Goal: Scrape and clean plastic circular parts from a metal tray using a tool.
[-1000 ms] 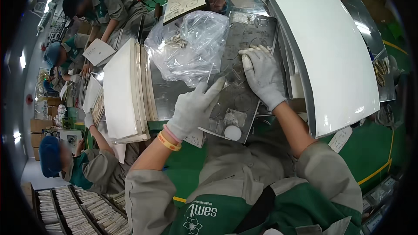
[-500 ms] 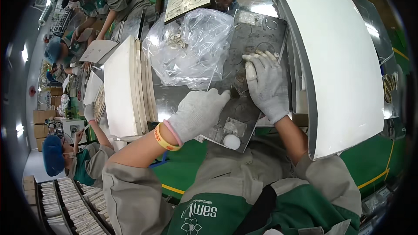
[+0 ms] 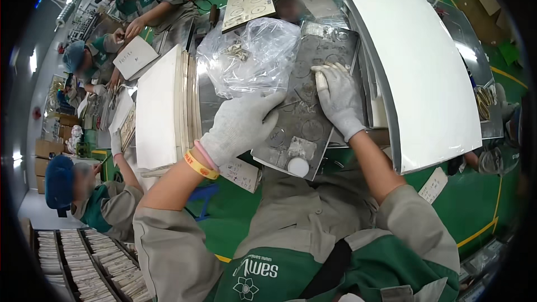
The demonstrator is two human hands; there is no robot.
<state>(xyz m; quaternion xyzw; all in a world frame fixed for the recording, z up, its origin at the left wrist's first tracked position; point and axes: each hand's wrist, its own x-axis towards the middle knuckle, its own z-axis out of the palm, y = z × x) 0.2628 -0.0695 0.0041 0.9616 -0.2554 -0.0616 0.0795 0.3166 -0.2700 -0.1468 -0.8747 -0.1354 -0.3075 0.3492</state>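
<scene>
My left hand [image 3: 241, 123], in a white glove, is at the near edge of a clear plastic bag [image 3: 263, 59] that has small pale pieces in it. Its thumb and forefinger are apart, with no object visible between them; the other fingers are hidden. My right hand [image 3: 338, 94], also gloved, rests open, palm down, on a dark flat plate [image 3: 313, 109]. Circles are marked on that plate, and thin bits lie between the hands. Toward its near end are a small clear packet [image 3: 302, 147] and a round white piece [image 3: 298, 166].
A stack of white boards [image 3: 159, 112] stands left of the bag, and large curved white panels [image 3: 419, 72] stand at right. Beyond the bag lies a pale board with drawn circles [image 3: 250, 4]. Several co-workers sit along the left, one in a blue cap [image 3: 60, 182].
My left hand has moved left and slightly up toward the bag, its thumb and forefinger spreading apart. The right hand stays on the plate. The whole view has shifted a little.
</scene>
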